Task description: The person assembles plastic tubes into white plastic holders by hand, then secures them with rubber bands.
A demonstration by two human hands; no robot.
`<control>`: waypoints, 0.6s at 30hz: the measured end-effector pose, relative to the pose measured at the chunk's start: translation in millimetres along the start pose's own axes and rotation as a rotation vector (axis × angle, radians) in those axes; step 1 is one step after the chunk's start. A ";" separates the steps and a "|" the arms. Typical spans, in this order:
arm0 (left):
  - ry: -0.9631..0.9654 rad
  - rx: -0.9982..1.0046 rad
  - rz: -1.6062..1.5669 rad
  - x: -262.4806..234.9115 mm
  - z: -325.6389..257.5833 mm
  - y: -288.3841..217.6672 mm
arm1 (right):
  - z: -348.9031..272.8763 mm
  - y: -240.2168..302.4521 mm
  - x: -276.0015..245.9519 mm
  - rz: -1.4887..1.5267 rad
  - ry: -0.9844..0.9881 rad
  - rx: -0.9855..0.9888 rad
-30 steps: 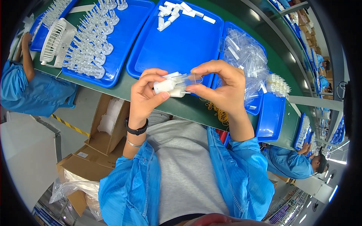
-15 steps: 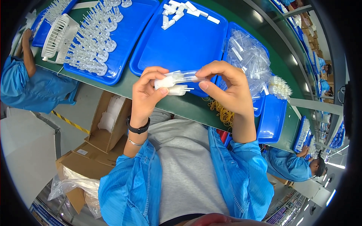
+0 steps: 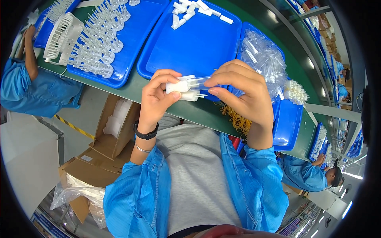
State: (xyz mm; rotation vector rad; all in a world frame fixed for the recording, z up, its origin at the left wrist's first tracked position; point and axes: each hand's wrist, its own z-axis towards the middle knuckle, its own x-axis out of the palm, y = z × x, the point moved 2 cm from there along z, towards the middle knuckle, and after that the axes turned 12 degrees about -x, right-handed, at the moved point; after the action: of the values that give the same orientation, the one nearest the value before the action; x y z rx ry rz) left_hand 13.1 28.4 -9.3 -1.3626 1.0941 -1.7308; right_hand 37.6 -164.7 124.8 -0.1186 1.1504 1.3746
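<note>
My left hand (image 3: 152,97) is closed around a white plastic part (image 3: 177,87) whose several thin prongs point right. White foam-like sleeves sit around some of the prongs. A clear plastic tube (image 3: 199,81) lies along the upper prongs. Its right end is pinched between the thumb and fingers of my right hand (image 3: 248,85). Both hands are in the air over the near edge of the middle blue tray (image 3: 186,51). My fingers hide part of the white part and the far end of the tube.
Loose white sleeves (image 3: 190,15) lie at the middle tray's far end. Pronged white parts (image 3: 101,39) stand in the left tray beside a white rack (image 3: 59,39). Clear tubes (image 3: 260,59) are heaped at right, near yellow rubber bands (image 3: 235,119). People in blue work at both sides.
My right hand has moved slightly right, its fingers now arched more over the end of the clear tube. My left hand has shifted slightly right with the white part, which is turned a little.
</note>
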 end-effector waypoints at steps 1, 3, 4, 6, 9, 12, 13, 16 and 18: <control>0.001 -0.001 0.000 -0.5 0.4 0.8 | 0.4 -0.8 1.2 0.000 0.000 0.001; -0.018 0.024 0.032 -2.3 1.0 2.2 | 0.9 -2.4 3.4 -0.001 -0.032 -0.025; -0.018 0.023 0.032 -2.2 1.0 1.6 | 0.5 -2.5 3.1 0.000 -0.032 -0.025; -0.015 0.019 0.036 -1.1 0.9 -1.0 | -0.4 -3.0 1.9 -0.014 -0.034 -0.014; -0.032 -0.018 0.047 2.3 0.5 -4.5 | 0.5 -3.3 3.4 -0.046 -0.018 -0.031; -0.009 0.030 0.042 -1.8 1.0 0.5 | 1.8 -5.1 2.2 0.035 -0.014 -0.026; -0.009 0.030 0.042 -1.6 1.1 -0.2 | 1.6 -5.8 1.3 0.035 -0.014 -0.026; -0.010 0.004 0.023 -0.2 1.8 -2.7 | 0.4 -6.5 0.1 0.069 0.007 -0.026; -0.012 -0.005 0.057 0.3 1.9 -2.9 | 0.1 -5.4 1.0 0.021 -0.003 0.005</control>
State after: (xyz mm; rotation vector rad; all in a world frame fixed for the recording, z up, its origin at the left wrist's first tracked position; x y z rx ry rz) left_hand 14.8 29.0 -6.4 -1.3306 1.1207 -1.6781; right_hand 41.8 -165.4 121.3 -0.1016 1.1551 1.3899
